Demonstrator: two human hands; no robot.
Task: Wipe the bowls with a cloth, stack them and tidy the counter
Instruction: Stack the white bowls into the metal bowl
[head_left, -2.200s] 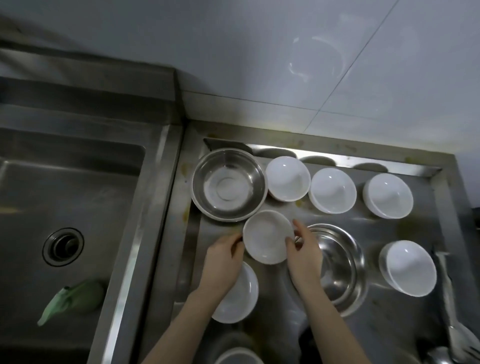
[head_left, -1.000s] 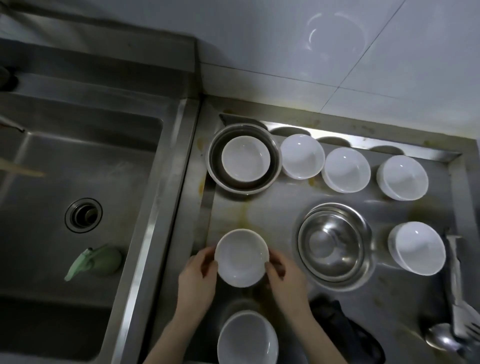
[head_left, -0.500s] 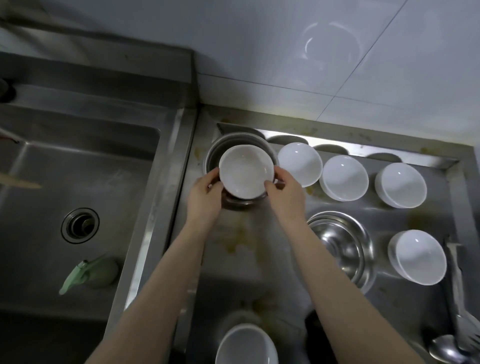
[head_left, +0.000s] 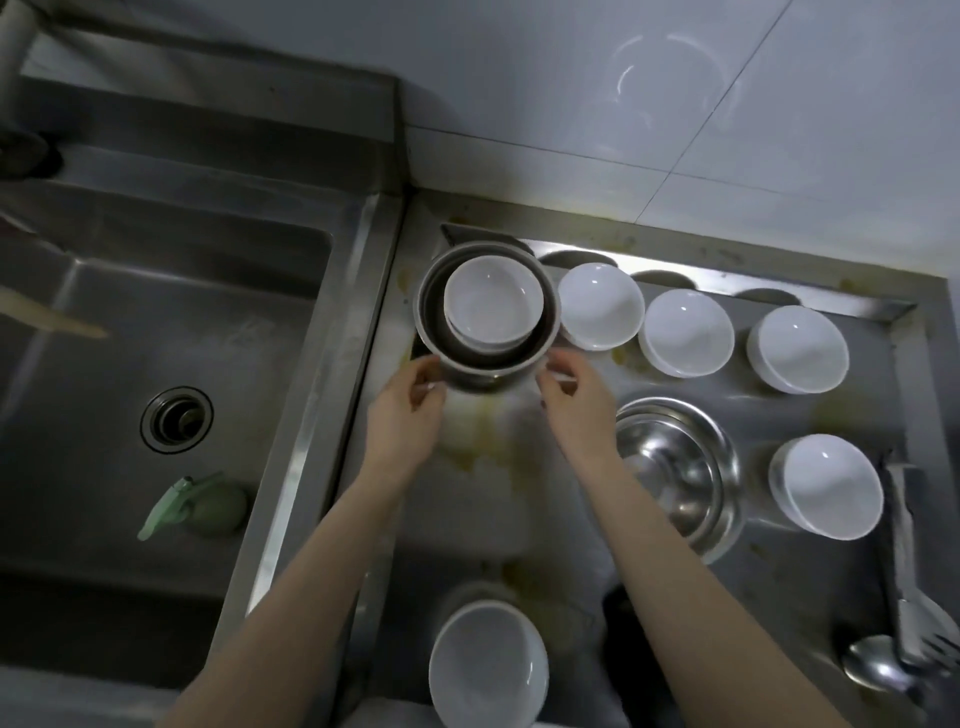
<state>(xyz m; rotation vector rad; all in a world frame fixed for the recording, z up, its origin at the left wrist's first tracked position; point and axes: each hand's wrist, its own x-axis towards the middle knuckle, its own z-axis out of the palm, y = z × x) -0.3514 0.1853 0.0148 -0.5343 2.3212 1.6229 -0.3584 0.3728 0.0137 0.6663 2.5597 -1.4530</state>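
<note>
glossy white bowls (head_left: 492, 306) in round steel basin (head_left: 431, 332)

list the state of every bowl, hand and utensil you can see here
left hand: open, beside steel bowl
right hand: open, beside steel bowl
steel bowl: upright, holds stacked white bowls
second steel bowl: upright
five loose white bowls: upright, unstacked
ladle: lying flat

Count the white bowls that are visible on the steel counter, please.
7 visible: two stacked in the steel basin, three in the back row, one at right, one at the near edge. The stack may hide more.
</note>
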